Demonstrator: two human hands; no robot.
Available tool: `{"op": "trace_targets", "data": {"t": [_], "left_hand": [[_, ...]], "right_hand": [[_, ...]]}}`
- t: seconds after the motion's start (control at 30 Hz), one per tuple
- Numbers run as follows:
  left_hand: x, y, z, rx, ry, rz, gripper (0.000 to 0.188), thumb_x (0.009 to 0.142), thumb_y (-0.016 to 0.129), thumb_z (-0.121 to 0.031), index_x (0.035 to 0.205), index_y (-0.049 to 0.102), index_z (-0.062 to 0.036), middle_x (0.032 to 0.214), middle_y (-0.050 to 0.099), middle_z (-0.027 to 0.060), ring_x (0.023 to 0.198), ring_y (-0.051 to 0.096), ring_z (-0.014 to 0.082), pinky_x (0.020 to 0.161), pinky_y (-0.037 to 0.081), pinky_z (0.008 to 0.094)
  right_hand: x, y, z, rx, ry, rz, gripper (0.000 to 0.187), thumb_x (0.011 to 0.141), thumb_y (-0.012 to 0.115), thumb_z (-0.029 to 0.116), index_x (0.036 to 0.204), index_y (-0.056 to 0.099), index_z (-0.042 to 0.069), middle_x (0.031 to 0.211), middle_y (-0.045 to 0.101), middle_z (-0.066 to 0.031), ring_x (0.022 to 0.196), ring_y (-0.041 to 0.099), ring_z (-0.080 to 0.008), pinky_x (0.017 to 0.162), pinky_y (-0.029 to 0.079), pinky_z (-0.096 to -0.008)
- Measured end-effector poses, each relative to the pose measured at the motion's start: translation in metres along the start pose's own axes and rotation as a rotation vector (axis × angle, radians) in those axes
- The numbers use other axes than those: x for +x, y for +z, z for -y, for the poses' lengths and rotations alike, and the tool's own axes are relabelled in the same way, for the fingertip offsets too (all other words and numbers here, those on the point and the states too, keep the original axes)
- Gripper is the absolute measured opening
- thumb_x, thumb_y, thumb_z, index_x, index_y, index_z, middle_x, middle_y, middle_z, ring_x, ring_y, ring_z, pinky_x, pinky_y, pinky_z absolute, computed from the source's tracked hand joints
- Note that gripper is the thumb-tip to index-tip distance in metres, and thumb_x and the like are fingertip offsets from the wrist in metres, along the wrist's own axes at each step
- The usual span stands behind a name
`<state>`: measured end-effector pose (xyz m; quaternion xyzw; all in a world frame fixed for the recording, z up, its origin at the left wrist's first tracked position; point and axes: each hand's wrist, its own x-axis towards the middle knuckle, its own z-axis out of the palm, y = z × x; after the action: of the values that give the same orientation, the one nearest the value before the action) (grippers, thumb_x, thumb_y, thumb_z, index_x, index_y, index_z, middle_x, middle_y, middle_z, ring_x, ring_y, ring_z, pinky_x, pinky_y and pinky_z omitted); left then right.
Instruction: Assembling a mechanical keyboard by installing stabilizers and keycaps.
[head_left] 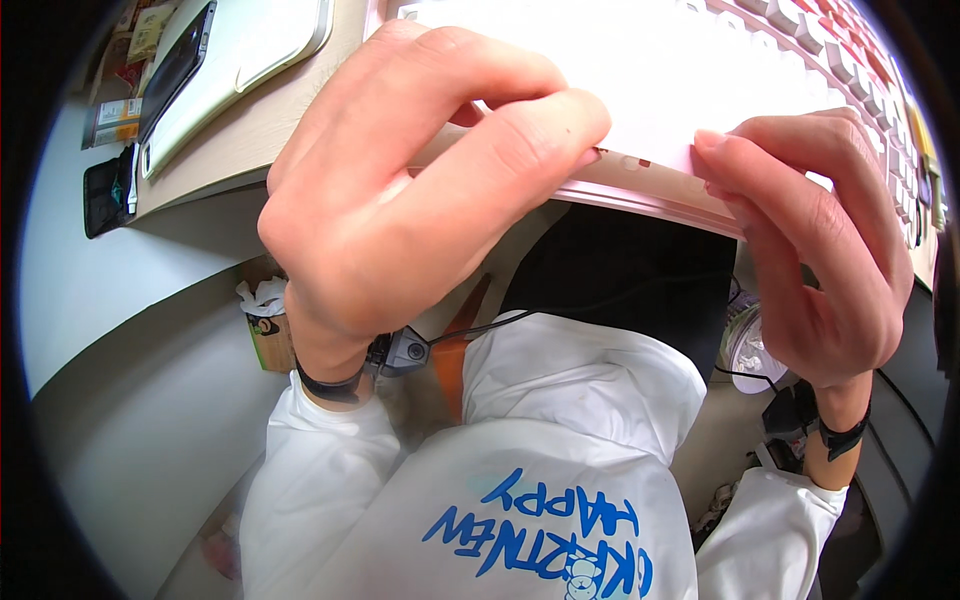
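From the head view, the left hand [400, 190] fills the picture from centre toward ten o'clock, its fingers curled and pressed close together, thumb and forefinger pinching the near edge of the keyboard [640, 80]. The right hand [810, 250], at three o'clock, is bent the same way, fingertips resting on that same pale pink edge while the thumb lies hidden beneath; its fingers are together and clamped on the keyboard's rim. Both wrists carry a dark band. The keyboard sits at twelve to two o'clock, its underside or back a washed-out white-pink plate, with rows of white and red keys curving off toward two o'clock; a few small dark marks show along the edge between the two hands. It lies on the counter [250, 130], a light wood-toned top whose edge runs from nine o'clock up to eleven. On the counter at eleven o'clock rests a white tablet [240, 50] with a dark device beside it, and a black pouch [105, 195] hangs over the edge at nine o'clock. Below the hands, at six o'clock, is the person's white hoodie [520, 480] with blue print. A small cardboard bin [265, 325] stands on the floor at eight o'clock, and a tangle of cables [780, 410] lies at four o'clock. The wall at left is plain pale grey.
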<state>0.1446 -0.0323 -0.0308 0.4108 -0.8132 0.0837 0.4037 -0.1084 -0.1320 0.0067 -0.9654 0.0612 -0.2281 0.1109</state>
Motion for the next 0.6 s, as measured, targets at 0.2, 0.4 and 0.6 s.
{"op": "trace_targets", "data": {"t": [0.2, 0.4, 0.6], "left_hand": [[0.0028, -0.0016, -0.0065, 0.032, -0.029, 0.021, 0.03, 0.069, 0.087, 0.001, 0.097, 0.076, 0.0059, 0.091, 0.073, 0.0165, 0.08, 0.07, 0.0264, 0.065, 0.055, 0.0307], [0.0027, -0.0006, -0.0083, 0.086, -0.025, 0.015, 0.03, 0.069, 0.086, 0.001, 0.097, 0.076, 0.0068, 0.089, 0.074, 0.0164, 0.077, 0.071, 0.0266, 0.065, 0.056, 0.0305], [-0.0009, 0.0019, -0.0076, 0.108, -0.01, -0.034, 0.03, 0.068, 0.086, 0.002, 0.096, 0.076, 0.0069, 0.088, 0.074, 0.0169, 0.077, 0.071, 0.0275, 0.065, 0.057, 0.0307]], "right_hand": [[0.0019, -0.0006, -0.0006, 0.023, 0.007, 0.0, 0.033, 0.076, 0.072, -0.016, 0.109, 0.072, -0.01, 0.094, 0.069, -0.0199, 0.082, 0.07, -0.0269, 0.067, 0.056, -0.0308], [0.0023, 0.0002, 0.0001, -0.001, -0.004, 0.0, 0.034, 0.075, 0.073, -0.015, 0.109, 0.072, -0.01, 0.093, 0.069, -0.0196, 0.082, 0.07, -0.0272, 0.067, 0.056, -0.0318], [0.0024, 0.0023, -0.0016, -0.023, -0.037, -0.03, 0.036, 0.075, 0.075, -0.012, 0.111, 0.073, -0.009, 0.092, 0.069, -0.0193, 0.081, 0.069, -0.0274, 0.065, 0.054, -0.0328]]}}
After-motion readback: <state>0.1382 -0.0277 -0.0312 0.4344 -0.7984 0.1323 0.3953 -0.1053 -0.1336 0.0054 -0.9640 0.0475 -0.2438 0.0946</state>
